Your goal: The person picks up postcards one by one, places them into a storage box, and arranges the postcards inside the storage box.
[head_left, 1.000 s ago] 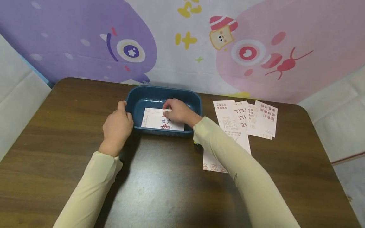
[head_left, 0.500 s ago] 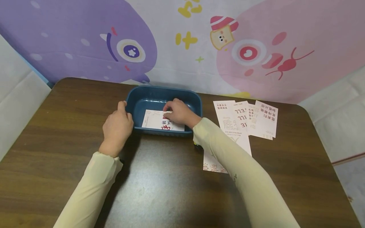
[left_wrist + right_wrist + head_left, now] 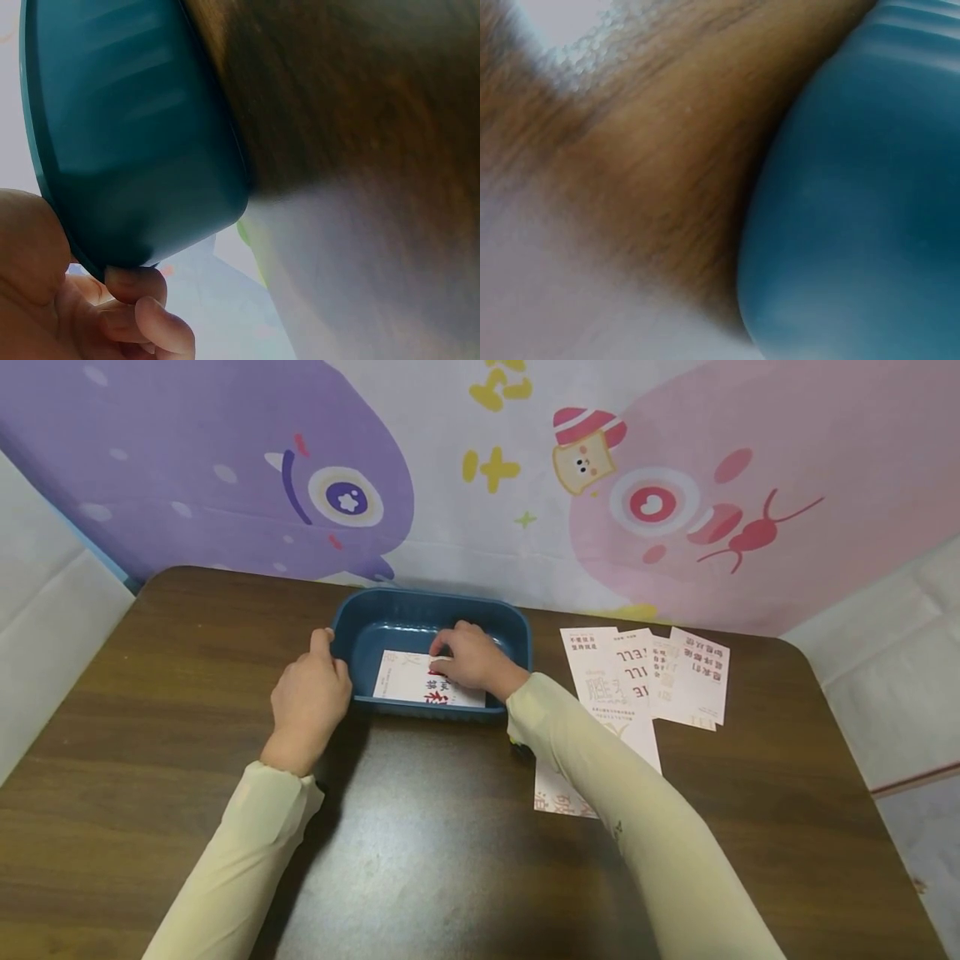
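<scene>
A blue plastic basin (image 3: pixel 420 595) stands near the table's back edge. My left hand (image 3: pixel 309 710) grips its left end; in the left wrist view, fingers (image 3: pixel 136 285) curl about the rim. Inside lies a white printed card (image 3: pixel 405 685), flat against the front part of the floor. Over the card's right half is my right hand (image 3: pixel 476 658), thumb and forefinger parted at the card's back edge, the thumb tip right over the print. The right wrist view holds only the basin's outer wall (image 3: pixel 855 217) and table; that hand is outside it.
Several printed cards (image 3: pixel 690 681) overlap on the table (image 3: pixel 420 860) at the right, some partly covered by my right sleeve (image 3: pixel 622 810). Directly behind the table hangs a cartoon-print backdrop (image 3: pixel 480 535).
The card has lowered slightly onto the basin floor. My right thumb and forefinger, earlier with a white edge between them, now show a gap. My left hand has stayed put.
</scene>
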The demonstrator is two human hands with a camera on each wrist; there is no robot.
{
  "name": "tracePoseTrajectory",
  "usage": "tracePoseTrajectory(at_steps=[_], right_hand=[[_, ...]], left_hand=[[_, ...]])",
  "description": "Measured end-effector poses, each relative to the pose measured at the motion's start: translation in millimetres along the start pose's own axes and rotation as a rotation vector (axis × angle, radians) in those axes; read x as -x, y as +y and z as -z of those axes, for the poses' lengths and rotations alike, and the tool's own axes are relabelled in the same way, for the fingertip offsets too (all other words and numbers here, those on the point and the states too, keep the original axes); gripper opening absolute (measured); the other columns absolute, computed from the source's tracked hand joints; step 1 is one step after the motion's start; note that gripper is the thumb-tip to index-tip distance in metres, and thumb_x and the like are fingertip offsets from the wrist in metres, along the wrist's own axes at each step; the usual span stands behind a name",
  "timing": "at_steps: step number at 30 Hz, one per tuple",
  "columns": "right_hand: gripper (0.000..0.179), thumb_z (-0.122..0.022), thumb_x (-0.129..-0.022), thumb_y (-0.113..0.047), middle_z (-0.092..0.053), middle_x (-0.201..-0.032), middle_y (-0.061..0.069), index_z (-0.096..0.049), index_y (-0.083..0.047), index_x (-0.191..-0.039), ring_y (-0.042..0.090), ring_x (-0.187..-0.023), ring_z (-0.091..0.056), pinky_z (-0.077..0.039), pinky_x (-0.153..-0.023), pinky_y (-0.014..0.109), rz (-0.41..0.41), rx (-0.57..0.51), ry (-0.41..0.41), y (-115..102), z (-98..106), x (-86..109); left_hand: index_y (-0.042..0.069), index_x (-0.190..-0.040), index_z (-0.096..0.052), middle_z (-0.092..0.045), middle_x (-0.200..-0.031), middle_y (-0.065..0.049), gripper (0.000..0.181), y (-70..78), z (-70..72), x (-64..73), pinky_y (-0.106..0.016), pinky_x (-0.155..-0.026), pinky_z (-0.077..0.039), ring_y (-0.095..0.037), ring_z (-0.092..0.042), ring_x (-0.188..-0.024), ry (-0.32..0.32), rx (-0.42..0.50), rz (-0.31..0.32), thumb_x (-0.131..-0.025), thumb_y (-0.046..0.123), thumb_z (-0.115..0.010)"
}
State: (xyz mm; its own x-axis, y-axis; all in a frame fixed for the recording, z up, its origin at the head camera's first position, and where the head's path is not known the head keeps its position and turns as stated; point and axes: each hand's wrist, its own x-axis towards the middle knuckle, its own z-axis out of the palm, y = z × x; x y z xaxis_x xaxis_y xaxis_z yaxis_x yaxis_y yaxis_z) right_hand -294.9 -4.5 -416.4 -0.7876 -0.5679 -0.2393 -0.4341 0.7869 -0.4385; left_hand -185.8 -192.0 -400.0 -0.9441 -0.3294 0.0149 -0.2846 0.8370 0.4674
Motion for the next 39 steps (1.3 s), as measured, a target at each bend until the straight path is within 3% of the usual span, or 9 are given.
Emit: tracePoseTrajectory(at_steps=[6, 14, 23, 28, 31, 39], right_hand=[[0.027, -0.059, -0.090, -0.029, -0.055, -0.102, 0.005, -0.064, -0.013, -0.111, 0.018, -0.092, -0.047, -0.040, -0.080, 0.032, -0.011, 0.001, 0.035, 1.1, 2.0, 1.9], [0.025, -0.057, -0.090, -0.029, -0.057, -0.095, 0.004, -0.065, -0.011, -0.105, 0.017, -0.085, -0.051, -0.043, -0.073, 0.031, -0.099, -0.024, 0.132, -0.5, 10.3, 12.0], [0.021, -0.059, -0.090, -0.029, -0.063, -0.091, 0.004, -0.066, -0.010, -0.096, 0.016, -0.070, -0.052, -0.040, -0.062, 0.028, -0.093, -0.036, 0.184, 1.2, 21.0, 24.8], [0.021, -0.058, -0.090, -0.028, -0.062, -0.075, 0.003, -0.066, -0.010, -0.095, 0.015, -0.059, -0.049, -0.038, -0.058, 0.026, -0.066, -0.046, 0.194, 4.1, 26.7, 34.0], [0.022, -0.058, -0.090, -0.028, -0.060, -0.071, 0.003, -0.067, -0.009, -0.095, 0.015, -0.059, -0.049, -0.039, -0.058, 0.026, -0.050, -0.040, 0.206, 5.7, 30.9, 40.1], [0.025, -0.056, -0.091, -0.032, -0.057, -0.084, 0.003, -0.066, -0.011, -0.102, 0.017, -0.073, -0.050, -0.041, -0.063, 0.028, -0.084, -0.043, 0.214, 6.7, 45.1, 58.8]], left_hand=[[0.006, -0.134, -0.039, -0.064, -0.094, -0.025, 0.042, 1.1, 0.5, 0.0, -0.050, -0.058, -0.044, -0.041, -0.060, -0.080, -0.005, 0.009, 0.002, -0.094, 0.018, -0.033], [0.006, -0.134, -0.039, -0.063, -0.090, -0.025, 0.042, 0.5, 0.7, 0.5, -0.047, -0.054, -0.043, -0.040, -0.060, -0.076, -0.013, 0.007, 0.002, -0.094, 0.017, -0.033], [0.004, -0.135, -0.037, -0.062, -0.089, -0.026, 0.043, 0.9, 3.1, 0.2, -0.043, -0.049, -0.040, -0.039, -0.058, -0.072, -0.044, -0.004, 0.007, -0.095, 0.018, -0.033], [0.003, -0.135, -0.037, -0.062, -0.088, -0.026, 0.043, 0.8, 3.7, -0.1, -0.043, -0.049, -0.040, -0.039, -0.058, -0.071, -0.042, -0.015, 0.004, -0.095, 0.018, -0.032], [0.003, -0.135, -0.037, -0.062, -0.088, -0.027, 0.043, 0.8, 3.2, -0.1, -0.043, -0.049, -0.040, -0.039, -0.058, -0.071, -0.039, -0.016, 0.002, -0.095, 0.019, -0.033], [0.002, -0.134, -0.036, -0.061, -0.090, -0.029, 0.043, 1.6, 1.7, 0.5, -0.046, -0.049, -0.041, -0.043, -0.059, -0.074, -0.041, -0.017, -0.015, -0.095, 0.018, -0.031]])
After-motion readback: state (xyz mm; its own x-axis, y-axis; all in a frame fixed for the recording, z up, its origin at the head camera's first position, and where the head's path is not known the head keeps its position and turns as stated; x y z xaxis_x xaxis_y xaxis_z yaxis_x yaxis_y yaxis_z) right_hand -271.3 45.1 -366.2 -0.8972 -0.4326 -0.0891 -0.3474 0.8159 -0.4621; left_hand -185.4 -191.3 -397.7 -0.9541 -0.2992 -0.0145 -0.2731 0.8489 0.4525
